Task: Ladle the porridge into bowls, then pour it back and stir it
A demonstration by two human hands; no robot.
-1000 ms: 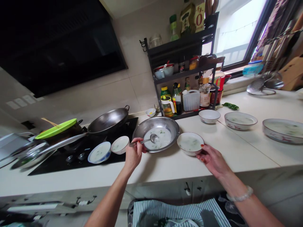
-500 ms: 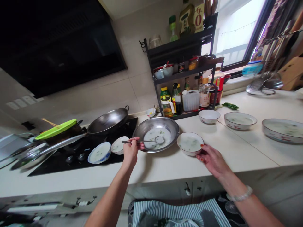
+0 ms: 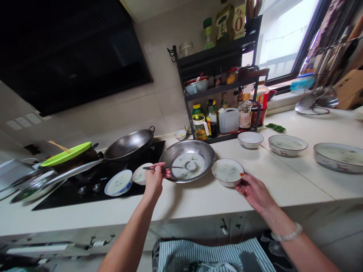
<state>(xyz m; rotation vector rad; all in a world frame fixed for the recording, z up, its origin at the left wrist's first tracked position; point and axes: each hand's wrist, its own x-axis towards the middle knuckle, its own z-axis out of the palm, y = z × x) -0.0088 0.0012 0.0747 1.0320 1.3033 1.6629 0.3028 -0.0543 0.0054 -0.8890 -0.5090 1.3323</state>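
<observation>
My left hand (image 3: 154,180) is closed round the handle of a metal ladle (image 3: 181,166), whose bowl lies in the pale soup inside a large steel basin (image 3: 173,150) on the counter. To the basin's right stands a small white bowl (image 3: 227,172) holding soup. My right hand (image 3: 253,190) rests at that bowl's near right rim, fingers curved against it. Just left of my left hand stand another small white bowl (image 3: 140,175) and a blue-rimmed bowl (image 3: 118,183), both with soup, on the black hob.
A wok (image 3: 129,144), a green-lidded pot (image 3: 66,154) and a long-handled pan (image 3: 42,181) crowd the hob (image 3: 70,194). A black rack (image 3: 218,75) of bottles stands behind the basin. Three more dishes (image 3: 287,144) line the counter at right, near green peppers (image 3: 276,127).
The ladle has dropped from a raised tilt to lie flat in the basin's soup, its handle swung left and level. My right hand has stayed at the white bowl.
</observation>
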